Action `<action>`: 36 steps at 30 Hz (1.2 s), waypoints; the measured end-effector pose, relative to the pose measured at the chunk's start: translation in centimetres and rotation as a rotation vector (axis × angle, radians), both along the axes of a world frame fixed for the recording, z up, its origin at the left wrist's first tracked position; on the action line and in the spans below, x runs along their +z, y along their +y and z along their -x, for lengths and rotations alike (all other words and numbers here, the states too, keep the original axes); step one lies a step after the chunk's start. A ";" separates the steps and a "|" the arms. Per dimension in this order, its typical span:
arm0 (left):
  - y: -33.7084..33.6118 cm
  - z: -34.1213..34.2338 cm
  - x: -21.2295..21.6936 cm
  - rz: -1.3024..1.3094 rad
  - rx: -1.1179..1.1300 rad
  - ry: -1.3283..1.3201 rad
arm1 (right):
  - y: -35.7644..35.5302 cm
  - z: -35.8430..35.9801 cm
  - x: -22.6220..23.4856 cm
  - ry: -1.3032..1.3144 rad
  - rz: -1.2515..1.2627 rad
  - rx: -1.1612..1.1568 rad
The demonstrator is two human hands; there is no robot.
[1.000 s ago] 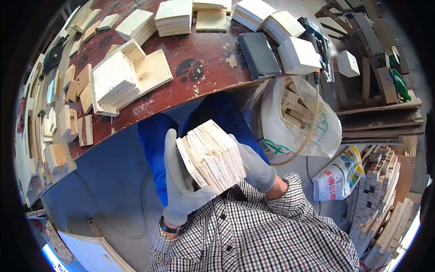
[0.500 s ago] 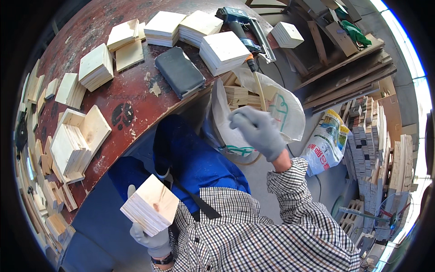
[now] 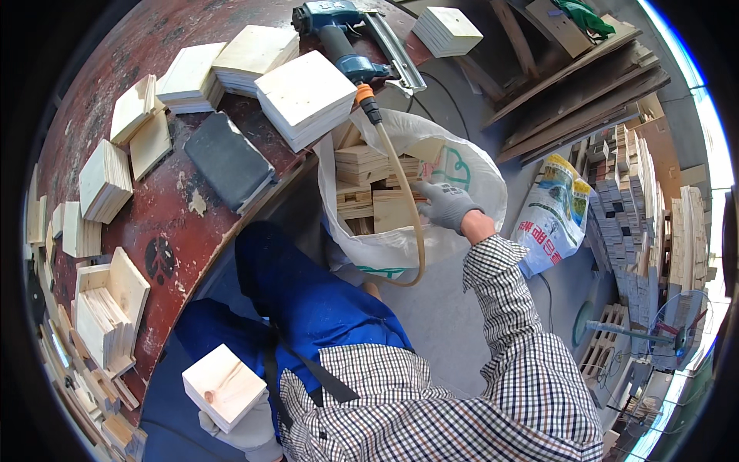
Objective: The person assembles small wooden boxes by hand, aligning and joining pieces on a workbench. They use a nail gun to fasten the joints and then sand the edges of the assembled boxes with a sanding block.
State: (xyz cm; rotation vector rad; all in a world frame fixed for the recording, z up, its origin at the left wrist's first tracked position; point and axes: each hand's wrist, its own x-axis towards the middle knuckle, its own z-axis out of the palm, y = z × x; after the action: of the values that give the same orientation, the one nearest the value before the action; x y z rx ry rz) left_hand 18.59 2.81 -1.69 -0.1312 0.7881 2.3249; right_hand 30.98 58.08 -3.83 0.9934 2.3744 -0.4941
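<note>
Head view: the left hand (image 3: 242, 428), gloved, grips a square board stack (image 3: 224, 386) at the near left, low beside the person's blue-clad leg (image 3: 223, 327); the stack hides most of the fingers. The right hand (image 3: 450, 206), also gloved, is at the mouth of a white sack (image 3: 489, 185) right of the counter (image 3: 154, 208), fingers partly extended toward the wood offcuts (image 3: 362, 165) inside; whether it pinches the sack or any piece cannot be told. A hose (image 3: 396, 158) runs from the nail gun (image 3: 342, 46) at the far counter edge down across the sack mouth, just beside the right fingers. Risk, hose snag: if the right hand or a lifted piece catches the hose, the pull could drag the nail gun or topple the edge stack (image 3: 306, 96) beside it. Risk, stack slip: one-handed support may let boards slide or drop if the left wrist tilts during the reach; whether they are fastened together is not visible. Risk, sack collapse: weight on the soft rim could fold it over the offcuts.
</note>
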 end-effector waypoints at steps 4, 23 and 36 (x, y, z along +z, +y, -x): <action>0.9 0.5 0.2 0.037 -0.021 -0.016 | 0.4 2.3 -1.2 -0.136 0.062 0.082; 2.0 0.3 0.4 0.149 -0.003 -0.099 | -6.3 8.9 -9.6 0.222 -0.659 0.859; 0.9 -1.0 0.3 0.092 0.081 -0.150 | -5.9 7.4 -4.5 0.756 -0.103 0.092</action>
State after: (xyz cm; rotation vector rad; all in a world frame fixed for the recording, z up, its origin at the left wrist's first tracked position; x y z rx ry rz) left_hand 19.56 3.75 -1.44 -0.3799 0.8276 2.3227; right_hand 23.53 52.17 -8.36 0.8240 3.1183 -0.8307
